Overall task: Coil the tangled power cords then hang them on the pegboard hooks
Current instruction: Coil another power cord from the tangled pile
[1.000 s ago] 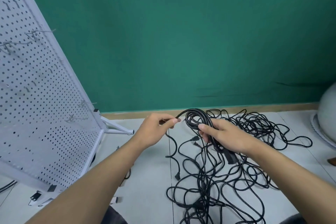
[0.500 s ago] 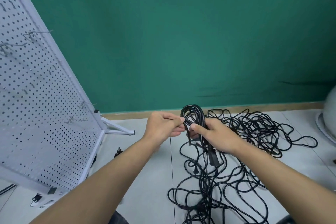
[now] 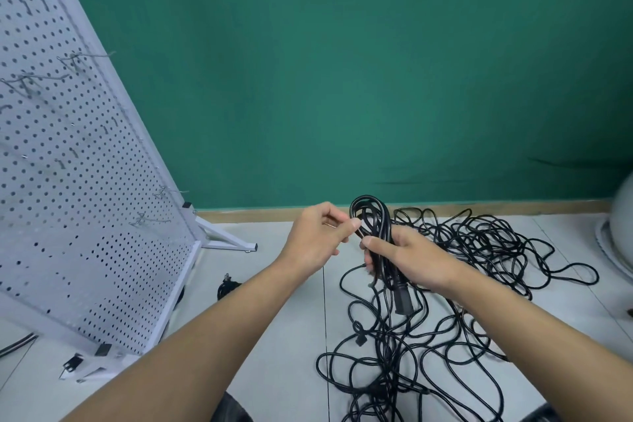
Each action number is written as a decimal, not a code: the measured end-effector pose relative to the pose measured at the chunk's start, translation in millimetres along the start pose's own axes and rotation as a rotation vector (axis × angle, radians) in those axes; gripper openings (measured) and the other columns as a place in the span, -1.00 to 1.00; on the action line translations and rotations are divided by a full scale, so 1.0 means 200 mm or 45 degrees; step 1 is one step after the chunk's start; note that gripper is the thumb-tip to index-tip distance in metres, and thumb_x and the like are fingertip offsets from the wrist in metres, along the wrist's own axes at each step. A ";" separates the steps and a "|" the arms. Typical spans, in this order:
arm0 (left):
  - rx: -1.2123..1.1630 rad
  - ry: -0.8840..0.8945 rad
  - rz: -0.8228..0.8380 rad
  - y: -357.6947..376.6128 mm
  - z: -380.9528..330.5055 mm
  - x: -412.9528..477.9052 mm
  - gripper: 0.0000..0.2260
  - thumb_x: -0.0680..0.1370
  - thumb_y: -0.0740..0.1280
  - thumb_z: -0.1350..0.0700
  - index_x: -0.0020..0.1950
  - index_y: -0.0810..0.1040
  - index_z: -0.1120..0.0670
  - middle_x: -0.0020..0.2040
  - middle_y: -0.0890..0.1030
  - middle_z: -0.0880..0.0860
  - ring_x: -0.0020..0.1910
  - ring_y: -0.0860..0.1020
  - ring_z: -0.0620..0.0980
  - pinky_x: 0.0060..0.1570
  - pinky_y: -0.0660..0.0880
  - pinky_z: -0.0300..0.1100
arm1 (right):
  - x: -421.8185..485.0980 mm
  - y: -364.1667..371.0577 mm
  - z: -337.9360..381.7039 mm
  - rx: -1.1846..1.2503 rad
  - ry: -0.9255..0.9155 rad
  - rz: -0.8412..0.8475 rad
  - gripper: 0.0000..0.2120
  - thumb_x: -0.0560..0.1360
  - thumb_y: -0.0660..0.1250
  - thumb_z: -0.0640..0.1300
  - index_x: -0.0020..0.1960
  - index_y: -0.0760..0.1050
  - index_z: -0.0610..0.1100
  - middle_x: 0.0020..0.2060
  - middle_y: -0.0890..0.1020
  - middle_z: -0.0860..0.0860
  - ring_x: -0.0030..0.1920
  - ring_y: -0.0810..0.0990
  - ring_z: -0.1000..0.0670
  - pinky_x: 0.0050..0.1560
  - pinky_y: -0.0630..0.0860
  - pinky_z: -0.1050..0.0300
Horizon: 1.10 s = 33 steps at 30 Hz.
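Note:
My right hand [image 3: 409,259] grips a half-made coil of black power cord [image 3: 371,216], its loops standing up above my fingers and a plug [image 3: 402,301] hanging below my palm. Just left of the coil, my left hand [image 3: 317,238] pinches a strand of the same cord between thumb and forefinger. Under and behind both hands a tangled heap of black cords [image 3: 462,284] spreads over the pale floor. At the left leans the white pegboard [image 3: 75,181] with several bare metal hooks [image 3: 150,218].
A white metal foot of the pegboard stand [image 3: 227,243] juts out on the floor toward the cords. A small black plug [image 3: 227,284] lies by the board's lower edge. A rounded white object [image 3: 620,233] sits at the right edge. The green wall is behind.
My left hand has moved right, close up to the coil, bringing the strand in. The coil now stands more upright in my right hand and sits higher in view.

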<state>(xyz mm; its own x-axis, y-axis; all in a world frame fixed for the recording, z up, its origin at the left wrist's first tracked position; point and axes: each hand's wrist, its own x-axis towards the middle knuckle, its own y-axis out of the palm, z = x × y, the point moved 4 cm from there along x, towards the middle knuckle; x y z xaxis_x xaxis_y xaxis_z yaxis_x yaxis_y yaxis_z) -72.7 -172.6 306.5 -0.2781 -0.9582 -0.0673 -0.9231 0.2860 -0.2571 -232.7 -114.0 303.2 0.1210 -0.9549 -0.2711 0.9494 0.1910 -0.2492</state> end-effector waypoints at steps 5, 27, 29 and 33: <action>0.007 -0.040 0.234 0.02 0.03 -0.01 -0.80 0.57 0.46 0.01 0.11 0.56 0.07 0.06 0.69 0.02 0.08 0.66 -0.09 0.11 0.58 -0.13 | 0.02 -0.04 0.07 0.410 -0.101 -0.147 -0.78 0.70 0.25 -0.11 -0.01 0.51 -0.25 -0.26 0.57 -0.06 -0.22 0.58 -0.05 -0.06 0.61 0.09; 0.663 0.593 0.266 0.05 -0.03 -0.02 -0.91 0.49 0.56 0.04 -0.10 0.73 0.03 -0.22 0.57 -0.14 -0.22 0.49 -0.23 -0.18 0.33 -0.39 | 0.02 -0.17 -0.05 -0.298 0.066 -0.274 -0.71 0.66 0.29 0.00 -0.14 0.57 -0.16 -0.33 0.68 0.00 -0.28 0.65 -0.05 0.05 0.61 -0.22; 0.663 0.658 0.201 0.04 -0.05 -0.03 -0.89 0.47 0.58 0.07 -0.08 0.72 0.06 -0.23 0.54 -0.18 -0.23 0.48 -0.28 -0.17 0.31 -0.42 | 0.01 -0.13 -0.04 -0.233 0.080 -0.179 -0.76 0.68 0.28 -0.04 -0.04 0.56 -0.18 -0.24 0.74 -0.02 -0.23 0.71 -0.03 0.11 0.61 -0.23; 0.640 0.690 0.180 0.03 -0.05 -0.03 -0.74 0.40 0.63 0.05 -0.06 0.62 0.07 -0.14 0.58 -0.12 -0.26 0.47 -0.13 -0.17 0.45 -0.22 | -0.01 -0.07 -0.03 -0.319 0.125 -0.015 -0.75 0.66 0.30 -0.02 0.00 0.59 -0.20 -0.15 0.77 -0.03 -0.15 0.73 -0.03 0.19 0.60 -0.23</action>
<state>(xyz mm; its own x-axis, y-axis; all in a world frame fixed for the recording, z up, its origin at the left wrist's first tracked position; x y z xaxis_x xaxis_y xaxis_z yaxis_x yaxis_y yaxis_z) -79.8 -165.8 314.2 -0.5968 -0.7367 0.3179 -0.6724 0.2430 -0.6992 -248.6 -113.6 301.5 0.0702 -0.9331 -0.3528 0.8479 0.2421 -0.4717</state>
